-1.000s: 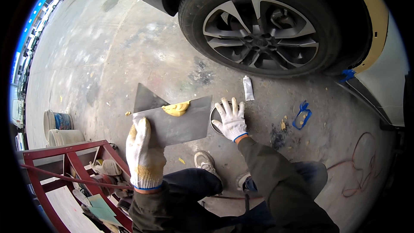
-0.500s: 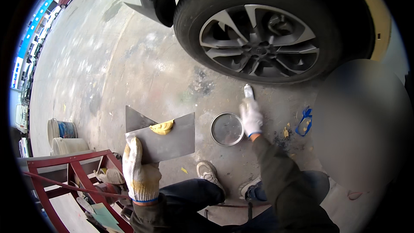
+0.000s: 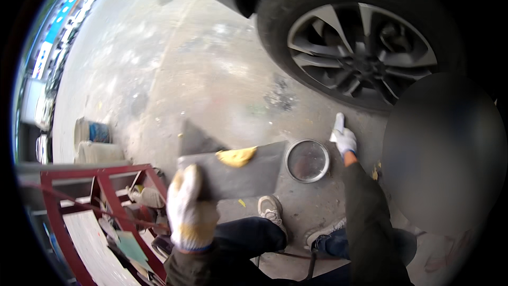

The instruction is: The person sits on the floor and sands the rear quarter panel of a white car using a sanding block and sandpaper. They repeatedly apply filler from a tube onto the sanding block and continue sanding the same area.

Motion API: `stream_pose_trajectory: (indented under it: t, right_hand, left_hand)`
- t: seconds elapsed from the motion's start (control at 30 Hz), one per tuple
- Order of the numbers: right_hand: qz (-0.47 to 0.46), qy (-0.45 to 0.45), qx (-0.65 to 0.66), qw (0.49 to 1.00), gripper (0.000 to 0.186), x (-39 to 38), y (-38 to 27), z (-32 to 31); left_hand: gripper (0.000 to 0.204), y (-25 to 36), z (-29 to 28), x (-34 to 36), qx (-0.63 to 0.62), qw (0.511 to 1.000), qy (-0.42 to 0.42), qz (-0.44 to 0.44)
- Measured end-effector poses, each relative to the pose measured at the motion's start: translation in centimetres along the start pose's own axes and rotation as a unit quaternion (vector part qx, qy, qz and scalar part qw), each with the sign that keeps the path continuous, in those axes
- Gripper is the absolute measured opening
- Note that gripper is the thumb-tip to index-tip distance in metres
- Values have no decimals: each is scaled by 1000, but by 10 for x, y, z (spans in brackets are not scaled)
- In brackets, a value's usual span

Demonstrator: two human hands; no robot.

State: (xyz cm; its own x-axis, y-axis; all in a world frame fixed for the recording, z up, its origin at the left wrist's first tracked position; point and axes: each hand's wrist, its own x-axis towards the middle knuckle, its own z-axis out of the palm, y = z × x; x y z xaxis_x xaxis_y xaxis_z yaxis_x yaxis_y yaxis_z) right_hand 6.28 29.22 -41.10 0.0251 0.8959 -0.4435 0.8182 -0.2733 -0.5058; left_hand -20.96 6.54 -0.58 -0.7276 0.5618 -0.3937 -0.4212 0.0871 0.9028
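My gloved left hand (image 3: 190, 214) is closed on the left edge of a flat grey metal putty plate (image 3: 238, 181). A lump of yellow putty (image 3: 236, 157) sits at that plate's upper edge. Behind it, a second dark metal sheet (image 3: 198, 139) sticks up to a point; its lower part is hidden. My gloved right hand (image 3: 345, 141), further right near the tyre, is closed around a small white tube (image 3: 339, 121) that points upward. Between the hands, nearer the right, stands a round metal-rimmed tin (image 3: 307, 161).
A car wheel (image 3: 365, 63) fills the upper right. At left stand a red metal frame cart (image 3: 98, 169) with assorted items and two buckets (image 3: 98, 152). My shoes (image 3: 271, 211) are below the tin. A blurred round patch covers the right side.
The view has swung, so the wheel and tin appear further right. The plates have tilted slightly and blur with motion. My right hand stays beyond the tin, still holding the tube.
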Motion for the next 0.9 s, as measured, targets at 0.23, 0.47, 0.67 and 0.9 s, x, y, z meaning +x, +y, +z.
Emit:
stream_pose_trajectory:
  t: [0.23, 0.47, 0.67, 0.9]
  right_hand:
    - [-71, -21, 525, 848, 31, -134, -11, -69]
    - [-194, 35, 522, 830, 14, -318, -59, -151]
    - [-329, -127, 523, 776, 31, -362, -103, -186]
    - [-263, -228, 564, 749, 49, -421, -81, -193]
  left_hand:
    - [32, -5, -12, 6, -79, 990, -116, -7]
    - [40, -55, -29, -23, -106, 990, -92, 12]
    - [37, -35, -72, -69, -303, 941, -148, 34]
    - [31, -55, -69, -100, -328, 932, -144, -50]
